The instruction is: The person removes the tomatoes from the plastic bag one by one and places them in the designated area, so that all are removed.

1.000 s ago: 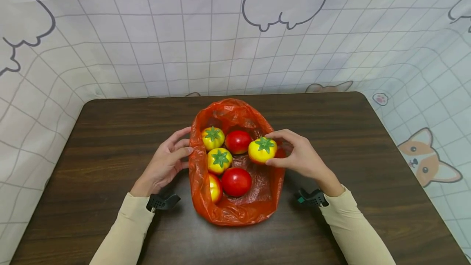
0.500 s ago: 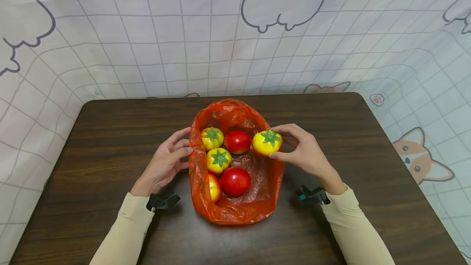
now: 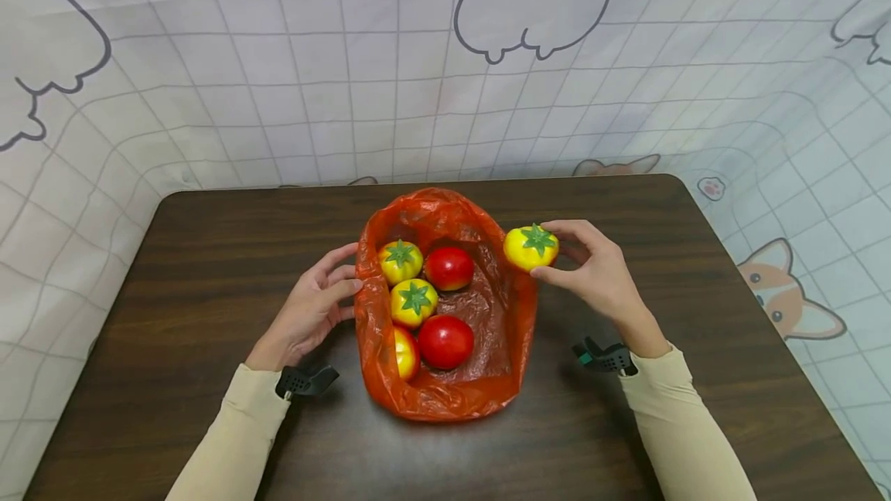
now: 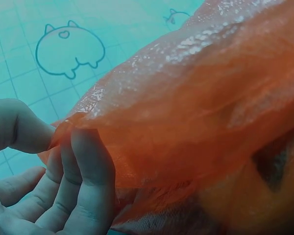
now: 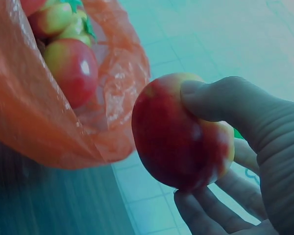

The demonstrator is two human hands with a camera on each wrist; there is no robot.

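A red plastic bag (image 3: 376, 339) stands wide-mouthed mid-table. My left hand (image 3: 315, 308) pinches its left rim between thumb and fingers, as the left wrist view shows on the bag's film (image 4: 157, 147). Beyond the bag's upper right rim, my right hand (image 3: 592, 269) grips a tomato (image 3: 524, 251) with a yellow top and green star-shaped leaf. Seen from the right wrist, that tomato (image 5: 176, 137) is red underneath, held between thumb and fingertips. Several more tomatoes lie inside the bag, among them a red one (image 3: 446, 342) and a yellow one (image 3: 414, 301).
The dark wood table (image 3: 209, 269) extends on both sides of the bag. A white gridded cloth (image 3: 299, 60) with cartoon dogs hangs behind it and down the right side. Each wrist wears a small black camera, as on the left strap (image 3: 305, 381).
My right hand has lifted the yellow-topped tomato out of the bag's mouth, moving it right and away from me past the rim. The left hand stays at the bag's left rim.
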